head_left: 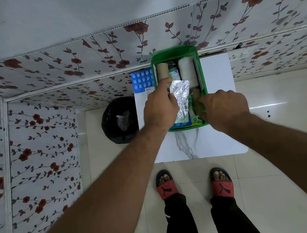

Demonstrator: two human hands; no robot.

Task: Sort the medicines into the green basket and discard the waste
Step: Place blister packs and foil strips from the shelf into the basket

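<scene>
The left hand (160,107) has its grip tight on a silver pill strip (181,99) over the green basket (174,52). The right hand (225,107) reaches into the basket. I cannot tell what its grip is doing.

We see crinkled, shiny silver foil on the blister strip (181,98), catching the light. The green basket (174,52) looks like smooth, glossy plastic. Inside it, a matt brown cardboard tube (162,70) beside a soft white gauze roll (187,71). The desk (216,70) is smooth white with marble veining. The bin liner (110,119) is glossy black plastic.
</scene>
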